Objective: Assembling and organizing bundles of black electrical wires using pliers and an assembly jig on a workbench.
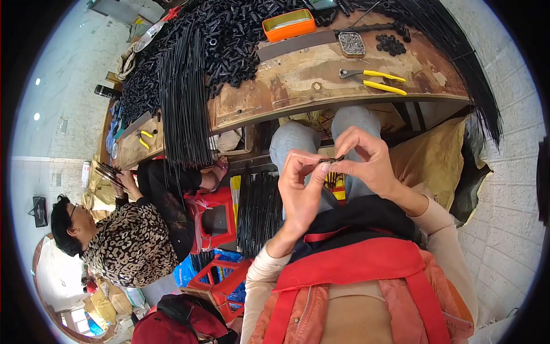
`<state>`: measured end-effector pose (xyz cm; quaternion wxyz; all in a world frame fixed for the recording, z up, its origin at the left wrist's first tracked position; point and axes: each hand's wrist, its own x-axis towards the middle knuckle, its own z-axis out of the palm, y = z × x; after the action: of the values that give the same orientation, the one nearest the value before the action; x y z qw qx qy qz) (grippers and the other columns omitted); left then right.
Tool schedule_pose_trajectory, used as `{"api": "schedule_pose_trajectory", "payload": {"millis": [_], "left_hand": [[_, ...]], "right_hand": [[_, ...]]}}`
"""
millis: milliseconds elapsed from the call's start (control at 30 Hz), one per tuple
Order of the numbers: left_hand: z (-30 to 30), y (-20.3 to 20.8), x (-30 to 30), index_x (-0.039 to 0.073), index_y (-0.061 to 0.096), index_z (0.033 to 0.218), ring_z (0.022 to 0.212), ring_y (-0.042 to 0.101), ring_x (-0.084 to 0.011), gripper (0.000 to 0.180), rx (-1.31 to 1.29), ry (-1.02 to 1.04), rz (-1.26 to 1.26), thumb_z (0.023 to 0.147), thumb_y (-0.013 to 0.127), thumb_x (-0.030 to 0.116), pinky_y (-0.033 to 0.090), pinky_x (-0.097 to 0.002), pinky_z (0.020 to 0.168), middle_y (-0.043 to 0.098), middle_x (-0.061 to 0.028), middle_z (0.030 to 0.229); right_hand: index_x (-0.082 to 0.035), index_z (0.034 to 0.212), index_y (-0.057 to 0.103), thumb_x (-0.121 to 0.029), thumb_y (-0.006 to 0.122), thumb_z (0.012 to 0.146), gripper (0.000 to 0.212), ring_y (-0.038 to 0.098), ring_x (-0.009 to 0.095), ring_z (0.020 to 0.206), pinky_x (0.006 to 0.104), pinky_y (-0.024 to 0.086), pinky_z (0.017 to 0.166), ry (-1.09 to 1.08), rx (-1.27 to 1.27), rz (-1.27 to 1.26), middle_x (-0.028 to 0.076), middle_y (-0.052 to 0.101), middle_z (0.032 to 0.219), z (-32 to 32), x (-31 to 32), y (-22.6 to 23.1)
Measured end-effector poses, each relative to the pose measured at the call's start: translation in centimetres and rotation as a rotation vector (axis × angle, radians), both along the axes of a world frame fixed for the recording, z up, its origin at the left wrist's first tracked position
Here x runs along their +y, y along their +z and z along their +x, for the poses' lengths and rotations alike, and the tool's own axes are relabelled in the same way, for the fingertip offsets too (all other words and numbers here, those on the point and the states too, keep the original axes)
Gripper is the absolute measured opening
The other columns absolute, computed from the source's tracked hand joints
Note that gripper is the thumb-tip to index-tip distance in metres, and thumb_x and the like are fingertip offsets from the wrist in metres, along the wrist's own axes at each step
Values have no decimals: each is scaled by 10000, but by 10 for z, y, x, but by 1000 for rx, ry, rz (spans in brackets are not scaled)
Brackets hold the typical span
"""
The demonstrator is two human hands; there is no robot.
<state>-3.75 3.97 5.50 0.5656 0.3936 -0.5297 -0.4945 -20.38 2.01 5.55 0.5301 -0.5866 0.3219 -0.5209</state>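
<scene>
Above my lap, the fingertips of my left hand and my right hand meet around a small dark piece. Both hands are closed in a pinch on it. My fingers cover much of the piece, so its exact kind does not show. Beyond my knees, on the worn wooden bench, lie yellow-handled pliers. A small tin of tiny metal bits stands behind them, beside a cluster of black round parts.
A heap of black tubular parts and an orange box occupy the bench. Bundles of thin black rods hang over its edge at left and right. To my left, another person holds dark rods near a red stool.
</scene>
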Motion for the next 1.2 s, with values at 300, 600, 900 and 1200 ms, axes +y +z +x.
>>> {"api": "schedule_pose_trajectory", "payload": {"millis": [300,600,900,1200], "left_hand": [[5,5,-24,43,592,906,848,555,-131,180,358,-441,160,851,731,143,450,-276,781,579,-45,891],[8,-13,-20,-22,650,918,963,605,-215,221,94,-493,265,769,627,-183,565,-361,849,582,-117,1016],[-23,-9,-39,-32,673,973,849,668,-221,146,244,-313,243,829,664,-54,572,-364,792,675,-136,1005],[-33,-12,-55,-32,591,825,894,662,-254,161,206,-370,302,774,644,-175,596,-433,790,654,-206,1029]], "right_hand": [[-20,866,608,53,750,767,188,589,123,875,269,482,754,273,-280,80,46,589,906,-17,-14,4],[4,867,605,89,727,768,178,625,136,759,255,494,669,194,-295,81,50,575,900,-29,-4,11],[-25,882,646,-85,694,846,85,595,99,876,268,472,783,27,71,323,41,631,929,-89,-60,27],[-49,1072,614,-87,676,786,296,541,261,1030,348,457,867,-637,1139,-668,79,596,1054,-193,-196,-34]]}}
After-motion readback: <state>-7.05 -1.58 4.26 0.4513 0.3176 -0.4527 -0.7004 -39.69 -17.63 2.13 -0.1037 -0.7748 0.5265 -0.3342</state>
